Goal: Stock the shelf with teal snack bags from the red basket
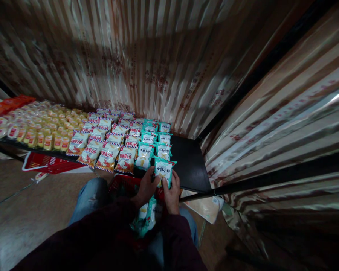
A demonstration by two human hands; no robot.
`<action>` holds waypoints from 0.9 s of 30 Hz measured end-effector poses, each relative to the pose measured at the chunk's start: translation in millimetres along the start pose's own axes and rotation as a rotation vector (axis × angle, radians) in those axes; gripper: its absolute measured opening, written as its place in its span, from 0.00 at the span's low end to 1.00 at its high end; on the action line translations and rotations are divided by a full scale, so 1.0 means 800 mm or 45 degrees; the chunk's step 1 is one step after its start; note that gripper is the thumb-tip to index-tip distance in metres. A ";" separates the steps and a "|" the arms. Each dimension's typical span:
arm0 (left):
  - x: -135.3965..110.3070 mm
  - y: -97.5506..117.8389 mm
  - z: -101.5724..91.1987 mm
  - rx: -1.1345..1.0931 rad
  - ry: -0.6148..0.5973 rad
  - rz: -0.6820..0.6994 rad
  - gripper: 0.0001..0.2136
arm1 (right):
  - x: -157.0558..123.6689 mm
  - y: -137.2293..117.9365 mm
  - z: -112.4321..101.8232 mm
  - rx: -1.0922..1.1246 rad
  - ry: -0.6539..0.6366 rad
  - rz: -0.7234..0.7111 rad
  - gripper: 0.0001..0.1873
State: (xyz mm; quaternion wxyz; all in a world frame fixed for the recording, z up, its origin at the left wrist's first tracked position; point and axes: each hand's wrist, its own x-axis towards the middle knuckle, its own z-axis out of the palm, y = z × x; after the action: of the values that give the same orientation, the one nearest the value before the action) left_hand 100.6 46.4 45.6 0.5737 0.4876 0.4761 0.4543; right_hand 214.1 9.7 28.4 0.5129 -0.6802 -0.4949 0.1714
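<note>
1. Teal packet: held at the near edge of the black shelf, in front of the two columns of matching packets. It tilts back with its printed front facing the wearer; whether its lower edge touches the shelf cannot be told.
2. Left hand: fingers grasping the packet's left side, thumb on the lower front.
3. Right hand: fingers curled round the lower right side, thumb pressed to the front beside the other thumb.
4. Handling (judged): a light, puffed pouch, soft in the middle, with a glossy, rather slippery film. The contents are probably brittle, so a hard squeeze could crush them or strain a seam. The best hold is a gentle two-sided grip on the lower side edges, or a pinch on the flat top seal.
5. Surroundings: striped packets stand left of the teal columns, with yellow-labelled cups farther left. Below, between the knees, a red basket holds loose teal packets.
</note>
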 end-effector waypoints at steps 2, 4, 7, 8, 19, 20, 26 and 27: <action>0.006 0.001 0.002 0.056 0.011 0.025 0.20 | 0.007 0.001 0.001 -0.062 -0.002 -0.030 0.29; 0.011 0.004 0.004 0.131 0.042 0.063 0.20 | 0.014 0.002 0.001 -0.093 -0.022 -0.041 0.29; 0.017 0.010 0.008 0.221 0.088 0.140 0.21 | 0.025 0.005 0.000 -0.100 -0.040 -0.059 0.29; 0.019 0.011 0.009 0.230 0.092 0.160 0.21 | 0.029 0.007 0.000 -0.096 -0.043 -0.061 0.29; 0.037 -0.006 0.017 0.381 0.089 0.134 0.25 | 0.051 0.018 0.006 -0.018 -0.116 0.009 0.34; 0.038 -0.008 0.018 0.405 0.086 0.152 0.26 | 0.052 0.017 0.006 -0.009 -0.125 0.025 0.34; 0.042 -0.014 0.021 0.587 0.066 0.277 0.28 | 0.066 0.012 0.006 -0.155 -0.041 0.055 0.36; 0.043 -0.014 0.022 0.602 0.059 0.296 0.28 | 0.070 0.011 0.007 -0.188 -0.027 0.054 0.36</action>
State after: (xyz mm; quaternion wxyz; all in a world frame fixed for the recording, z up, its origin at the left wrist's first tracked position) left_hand 123.0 77.0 31.9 0.3768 0.6490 0.5229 0.4042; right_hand 239.9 60.2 34.0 0.4524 -0.7247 -0.4969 0.1524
